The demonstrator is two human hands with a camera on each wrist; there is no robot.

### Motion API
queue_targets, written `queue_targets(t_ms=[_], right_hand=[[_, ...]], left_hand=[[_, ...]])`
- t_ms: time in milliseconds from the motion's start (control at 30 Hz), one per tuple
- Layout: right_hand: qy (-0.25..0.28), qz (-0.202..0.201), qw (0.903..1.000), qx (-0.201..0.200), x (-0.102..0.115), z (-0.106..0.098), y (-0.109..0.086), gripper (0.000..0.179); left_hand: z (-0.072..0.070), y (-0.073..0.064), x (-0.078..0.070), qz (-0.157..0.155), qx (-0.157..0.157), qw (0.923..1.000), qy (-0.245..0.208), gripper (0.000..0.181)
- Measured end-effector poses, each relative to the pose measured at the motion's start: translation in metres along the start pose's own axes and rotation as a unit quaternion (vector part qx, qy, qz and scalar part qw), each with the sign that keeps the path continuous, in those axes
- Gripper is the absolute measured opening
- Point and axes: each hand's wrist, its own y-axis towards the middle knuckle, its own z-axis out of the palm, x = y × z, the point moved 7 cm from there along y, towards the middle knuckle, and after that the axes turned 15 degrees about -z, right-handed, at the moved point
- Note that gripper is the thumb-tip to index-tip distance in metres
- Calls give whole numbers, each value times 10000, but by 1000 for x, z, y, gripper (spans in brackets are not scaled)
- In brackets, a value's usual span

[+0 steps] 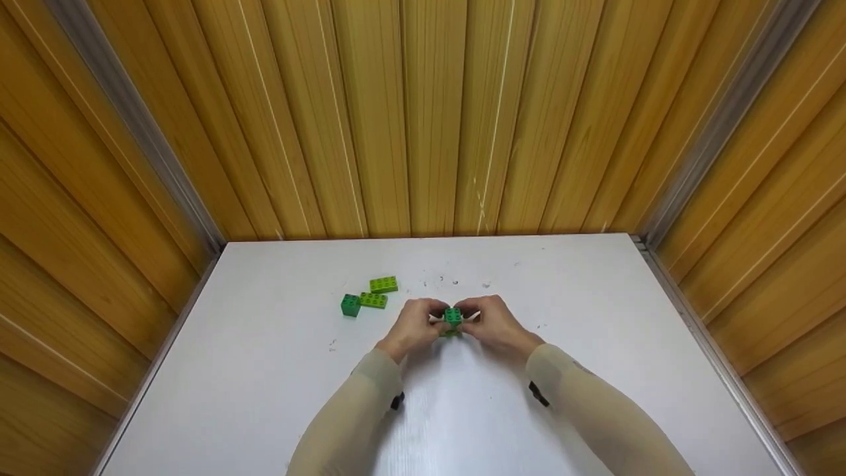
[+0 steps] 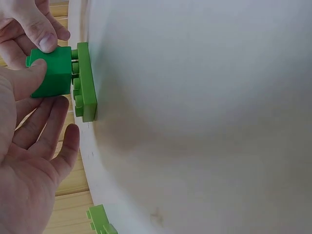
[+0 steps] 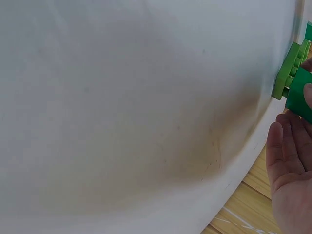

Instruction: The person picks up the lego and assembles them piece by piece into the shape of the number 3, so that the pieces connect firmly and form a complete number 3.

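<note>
A dark green toy building brick (image 1: 453, 315) is pinched from both sides by my two hands near the middle of the table. The left hand (image 1: 414, 324) has its thumb on one side of it and fingers below, as the left wrist view shows. My right hand (image 1: 494, 322) grips the opposite side, its thumb on the brick's edge. Directly under this brick lies a flat lime-green brick (image 2: 87, 83) on the table. The dark brick sits right at its studs, toward one end, while other studs stay uncovered. In the right wrist view, the right hand (image 3: 292, 161) is partly cut off.
Left of the hands, another dark green brick (image 1: 350, 305) stands beside a lime-green brick (image 1: 374, 301). A second lime-green brick (image 1: 383, 285) lies just behind. The white table (image 1: 231, 370) carries small dark marks and meets wood-look panel walls (image 1: 429, 132) at the back and sides.
</note>
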Motion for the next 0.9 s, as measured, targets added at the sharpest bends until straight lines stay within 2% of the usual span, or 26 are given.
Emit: queue_targets(t_ms=[167, 433, 700, 900], right_hand=[[22, -128, 9999, -4, 1, 1, -1, 32], [75, -187, 9998, -58, 1, 1, -3, 29], [101, -94, 9999, -21, 0, 3, -4, 28], [8, -65, 9999, 86, 0, 5, -6, 29]], left_hand=[[0, -1, 0, 19, -11, 10000, -14, 29], [3, -2, 4, -132, 95, 9998, -142, 31], [3, -3, 3, -137, 155, 9997, -100, 32], [5, -1, 7, -302, 254, 9991, -127, 33]])
